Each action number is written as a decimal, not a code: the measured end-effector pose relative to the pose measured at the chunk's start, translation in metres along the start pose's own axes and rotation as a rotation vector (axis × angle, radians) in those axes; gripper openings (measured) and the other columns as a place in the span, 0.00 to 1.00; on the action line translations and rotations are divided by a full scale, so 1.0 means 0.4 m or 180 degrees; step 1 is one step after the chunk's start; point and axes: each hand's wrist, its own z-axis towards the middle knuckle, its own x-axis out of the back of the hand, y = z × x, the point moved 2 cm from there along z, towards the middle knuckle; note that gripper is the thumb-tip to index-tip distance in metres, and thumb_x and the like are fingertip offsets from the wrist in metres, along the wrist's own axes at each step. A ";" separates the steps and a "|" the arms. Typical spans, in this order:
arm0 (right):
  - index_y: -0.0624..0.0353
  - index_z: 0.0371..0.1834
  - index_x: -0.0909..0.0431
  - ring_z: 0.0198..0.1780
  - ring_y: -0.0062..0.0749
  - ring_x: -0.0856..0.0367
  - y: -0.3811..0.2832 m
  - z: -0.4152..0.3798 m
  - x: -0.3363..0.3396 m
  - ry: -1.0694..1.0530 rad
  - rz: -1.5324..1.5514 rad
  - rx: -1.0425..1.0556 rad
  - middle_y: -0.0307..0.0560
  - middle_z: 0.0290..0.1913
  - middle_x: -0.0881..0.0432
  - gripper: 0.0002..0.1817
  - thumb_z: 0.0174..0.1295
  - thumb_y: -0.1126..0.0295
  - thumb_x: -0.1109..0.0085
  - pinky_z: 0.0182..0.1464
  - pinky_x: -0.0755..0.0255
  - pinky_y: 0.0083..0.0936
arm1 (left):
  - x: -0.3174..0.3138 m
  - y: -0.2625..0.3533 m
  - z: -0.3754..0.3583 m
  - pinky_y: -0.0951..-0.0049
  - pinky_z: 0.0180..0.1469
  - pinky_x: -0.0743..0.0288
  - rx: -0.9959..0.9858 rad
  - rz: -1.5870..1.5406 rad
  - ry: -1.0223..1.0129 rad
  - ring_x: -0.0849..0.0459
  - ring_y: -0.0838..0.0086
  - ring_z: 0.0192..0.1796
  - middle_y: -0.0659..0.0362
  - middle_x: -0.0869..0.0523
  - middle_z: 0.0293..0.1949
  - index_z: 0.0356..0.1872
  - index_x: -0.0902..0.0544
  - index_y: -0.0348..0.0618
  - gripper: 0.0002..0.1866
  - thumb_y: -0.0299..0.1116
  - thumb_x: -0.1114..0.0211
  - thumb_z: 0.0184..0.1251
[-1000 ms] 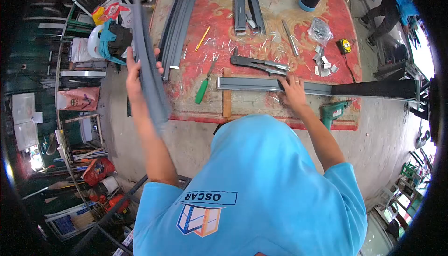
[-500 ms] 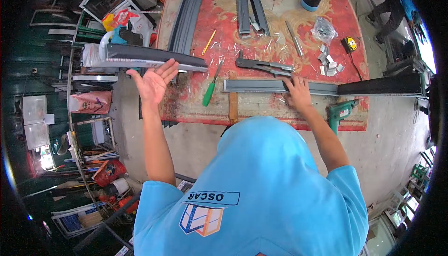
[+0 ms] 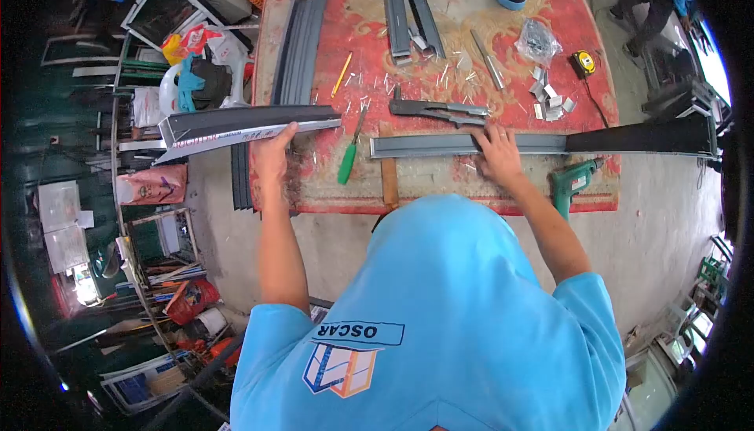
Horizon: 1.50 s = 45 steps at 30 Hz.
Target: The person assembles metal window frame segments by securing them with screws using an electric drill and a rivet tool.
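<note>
Grey metal profile (image 3: 243,126) sits gripped in your left hand (image 3: 272,156) at 9 o'clock, seemingly unjoined; your right hand (image 3: 495,154) presses flat, open, on the long rail (image 3: 440,145) across the desk (image 3: 463,22).

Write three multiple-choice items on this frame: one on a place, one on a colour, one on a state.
1. Where does the right hand rest?
A. on the long grey profile lying on the table
B. on the drill
C. on the tape measure

2. What colour is the screwdriver handle?
A. yellow
B. green
C. blue

3. How is the grey profile at the left hand?
A. lying flat on the table
B. standing on end
C. held level, jutting past the table edge

Answers: 1 A, palm pressed on it; 2 B, bright green grip; 3 C, hand grips it near level.
</note>
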 end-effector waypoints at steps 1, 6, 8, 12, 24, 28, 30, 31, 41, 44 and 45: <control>0.44 0.68 0.32 0.62 0.49 0.30 0.002 -0.002 0.000 -0.0007 0.0005 -0.0032 0.52 0.56 0.28 0.39 0.48 0.67 0.29 0.68 0.41 0.49 | -0.016 -0.008 0.004 0.69 0.62 0.30 0.0086 -0.0061 -0.0144 0.20 0.67 0.54 0.54 0.17 0.52 0.55 0.22 0.30 0.27 0.32 0.23 0.58; 0.46 0.67 0.32 0.63 0.49 0.30 0.014 0.001 -0.022 -0.0123 -0.0040 -0.0044 0.52 0.57 0.28 0.39 0.47 0.68 0.28 0.68 0.41 0.49 | -0.096 0.069 -0.005 0.71 0.63 0.30 0.0304 -0.0154 -0.0401 0.22 0.71 0.58 0.56 0.19 0.59 0.61 0.23 0.33 0.25 0.31 0.28 0.64; 0.46 0.66 0.31 0.63 0.49 0.30 0.017 0.001 -0.026 -0.0221 -0.0187 -0.0072 0.51 0.57 0.28 0.38 0.47 0.68 0.28 0.68 0.41 0.48 | -0.097 0.062 0.000 0.71 0.64 0.31 0.0160 -0.0107 -0.0510 0.22 0.71 0.59 0.56 0.20 0.61 0.64 0.25 0.34 0.27 0.30 0.29 0.65; 0.47 0.66 0.32 0.62 0.48 0.30 0.015 -0.002 -0.020 -0.0095 -0.0049 -0.0053 0.51 0.57 0.28 0.39 0.46 0.70 0.28 0.68 0.41 0.48 | -0.100 0.106 -0.024 0.64 0.63 0.23 -0.0404 -0.0092 -0.0958 0.24 0.67 0.66 0.52 0.23 0.66 0.71 0.33 0.39 0.32 0.28 0.33 0.66; 0.46 0.67 0.31 0.61 0.47 0.29 0.009 -0.007 -0.006 0.0067 0.0005 0.0025 0.49 0.54 0.27 0.38 0.48 0.71 0.31 0.67 0.40 0.47 | -0.136 0.190 -0.142 0.68 0.70 0.31 -0.0075 0.0216 -0.1506 0.24 0.70 0.66 0.51 0.22 0.65 0.71 0.36 0.35 0.34 0.19 0.35 0.64; 0.45 0.67 0.32 0.60 0.47 0.29 0.015 -0.009 -0.016 0.0152 0.0045 0.0036 0.50 0.53 0.27 0.40 0.46 0.72 0.30 0.65 0.38 0.45 | -0.143 0.189 -0.148 0.67 0.69 0.30 -0.0011 0.0129 -0.1592 0.24 0.70 0.66 0.52 0.22 0.66 0.71 0.36 0.35 0.33 0.18 0.36 0.64; 0.44 0.68 0.32 0.59 0.47 0.29 0.021 -0.012 -0.021 0.0213 0.0017 0.0037 0.50 0.52 0.28 0.42 0.43 0.73 0.30 0.64 0.37 0.44 | -0.142 0.181 -0.153 0.67 0.69 0.30 0.0065 0.0092 -0.1542 0.24 0.70 0.66 0.52 0.22 0.66 0.71 0.37 0.35 0.34 0.17 0.37 0.64; 0.45 0.67 0.32 0.60 0.48 0.29 0.021 -0.013 -0.022 0.0199 0.0031 0.0044 0.50 0.54 0.27 0.39 0.46 0.72 0.31 0.64 0.38 0.45 | -0.143 0.179 -0.154 0.67 0.69 0.30 0.0065 0.0100 -0.1557 0.24 0.70 0.66 0.52 0.22 0.66 0.71 0.37 0.35 0.34 0.17 0.37 0.64; 0.44 0.67 0.31 0.58 0.45 0.25 0.027 -0.022 -0.032 0.0238 0.0048 0.0052 0.50 0.55 0.28 0.38 0.49 0.74 0.34 0.65 0.38 0.45 | -0.151 0.177 -0.151 0.66 0.69 0.31 -0.0132 0.0321 -0.1711 0.24 0.70 0.66 0.53 0.22 0.66 0.70 0.35 0.37 0.32 0.23 0.33 0.65; 0.45 0.67 0.31 0.58 0.45 0.24 0.029 -0.023 -0.033 0.0271 0.0044 0.0078 0.50 0.55 0.28 0.37 0.49 0.75 0.35 0.66 0.38 0.45 | -0.159 0.170 -0.154 0.67 0.68 0.30 -0.0191 0.0496 -0.1751 0.23 0.70 0.65 0.54 0.22 0.66 0.69 0.34 0.37 0.32 0.24 0.33 0.65; 0.45 0.67 0.31 0.58 0.45 0.24 0.029 -0.024 -0.032 0.0273 0.0055 0.0055 0.50 0.55 0.28 0.37 0.49 0.75 0.35 0.66 0.38 0.45 | -0.164 0.169 -0.160 0.67 0.68 0.30 -0.0284 0.0605 -0.1757 0.23 0.71 0.65 0.54 0.22 0.66 0.69 0.34 0.37 0.32 0.23 0.33 0.64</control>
